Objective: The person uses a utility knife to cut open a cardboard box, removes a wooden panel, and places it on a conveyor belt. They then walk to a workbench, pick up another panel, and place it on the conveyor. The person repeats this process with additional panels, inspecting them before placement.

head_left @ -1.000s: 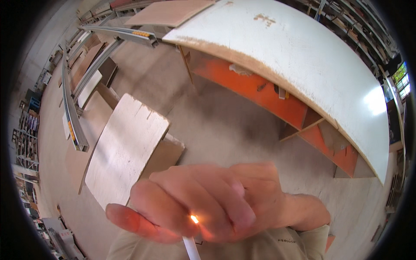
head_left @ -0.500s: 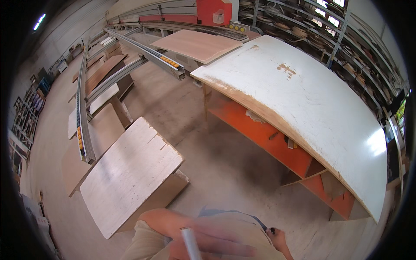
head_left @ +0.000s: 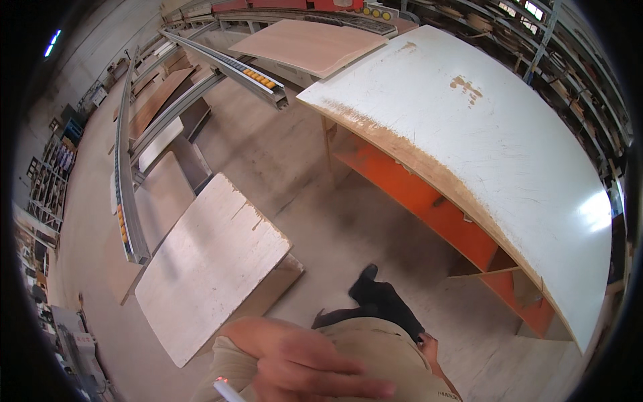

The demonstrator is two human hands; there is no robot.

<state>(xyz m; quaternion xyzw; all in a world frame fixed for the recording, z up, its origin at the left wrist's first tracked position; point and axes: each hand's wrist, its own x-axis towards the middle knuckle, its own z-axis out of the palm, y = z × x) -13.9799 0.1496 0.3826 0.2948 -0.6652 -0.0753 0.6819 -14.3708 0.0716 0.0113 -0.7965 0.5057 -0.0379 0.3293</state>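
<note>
My left hand [head_left: 315, 368] is held in front of my beige shirt [head_left: 395, 358], its fingers stretched out toward the right. A lit cigarette [head_left: 229, 390] with a glowing tip sticks up from the lower edge, left of that hand. No finger is seen around the cigarette. Down by my right hip, my right hand [head_left: 430, 347] is small in view, its fingers curled at the side of my black trousers [head_left: 385, 301]. What those fingers hold, if anything, is too small to make out.
A scuffed white worktable [head_left: 522, 167] with orange shelves [head_left: 415, 201] below stands at the right. Nearer left lies a stack of pale boards [head_left: 214, 261]. Roller rails [head_left: 231, 63] run behind it. A brown board [head_left: 308, 43] and metal racks [head_left: 536, 60] are farther back.
The view has shifted, bringing my legs and a dark shoe into sight. The cigarette now appears lower and farther left, its tip glowing. My left hand shows more sharply.
</note>
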